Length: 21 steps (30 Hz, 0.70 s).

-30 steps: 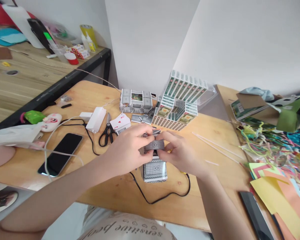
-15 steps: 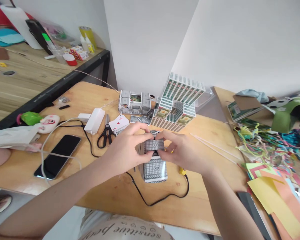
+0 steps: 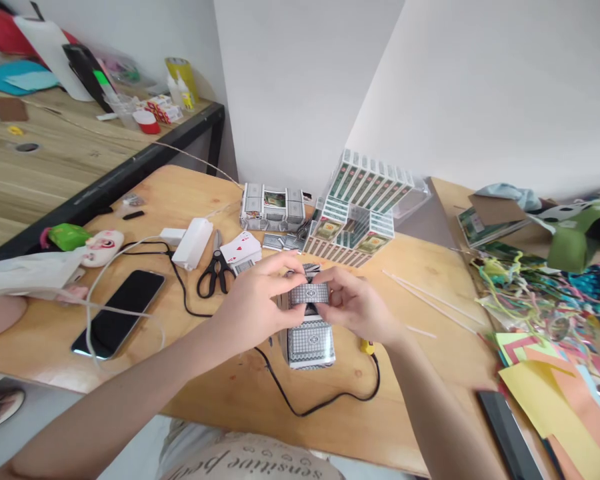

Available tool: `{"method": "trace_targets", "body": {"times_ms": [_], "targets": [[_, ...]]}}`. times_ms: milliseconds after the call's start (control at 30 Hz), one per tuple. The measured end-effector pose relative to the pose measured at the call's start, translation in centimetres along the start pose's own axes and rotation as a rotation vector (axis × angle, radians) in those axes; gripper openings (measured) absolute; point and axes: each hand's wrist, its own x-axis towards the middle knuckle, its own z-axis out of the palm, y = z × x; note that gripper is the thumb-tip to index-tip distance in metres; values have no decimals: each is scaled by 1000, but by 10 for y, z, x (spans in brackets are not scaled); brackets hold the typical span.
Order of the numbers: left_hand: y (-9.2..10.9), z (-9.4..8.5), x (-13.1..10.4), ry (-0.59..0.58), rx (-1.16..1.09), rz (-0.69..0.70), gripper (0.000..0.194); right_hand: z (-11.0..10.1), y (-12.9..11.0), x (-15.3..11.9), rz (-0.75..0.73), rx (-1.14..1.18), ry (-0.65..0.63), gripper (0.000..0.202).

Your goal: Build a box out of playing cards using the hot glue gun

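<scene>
My left hand [image 3: 260, 293] and right hand [image 3: 357, 305] both grasp the narrow grey-and-white patterned card piece [image 3: 310, 293], one at each side, thumbs on the near edge and fingers on the far one. The piece sits at the upper part of a block covered in grey-and-white patterned playing cards [image 3: 311, 343], which rests in front of me on the light brown wooden table [image 3: 425, 267]. My fingers hide the join, so I cannot tell whether the piece is fixed to the block.

To the right of the block lies a yellow-handled tool [image 3: 367, 347], with a thin black cord [image 3: 303, 415] looping towards me. Beyond my left hand are black-handled scissors [image 3: 216, 273], just beside a fanned pile of white playing cards with red hearts [image 3: 240, 247]. A white rectangular box [image 3: 193, 243] lies left of the scissors, and a black glass-fronted phone [image 3: 125, 307] lies further left, a pale cable across it.

Farther back, a long box covered in grey patterned cards [image 3: 273, 208] stands near stacked green-and-white card boxes [image 3: 373, 177]. Thin white sticks [image 3: 430, 299] lie on my right, near yellow and orange paper sheets [image 3: 545, 393].
</scene>
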Motion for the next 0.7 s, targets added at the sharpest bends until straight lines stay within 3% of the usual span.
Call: {"method": "trace_targets", "body": {"times_ms": [233,467,700], "targets": [[1,-3,3,-73,38,-45,9,-3,-3,1,22,27,-13,25],[0,-2,3,-108,128,-149,26,-4,-9,-1,29,-99,11,35],[5,-1,8,-149,185,-109,20,-2,-12,2,-10,-208,24,35]]}}
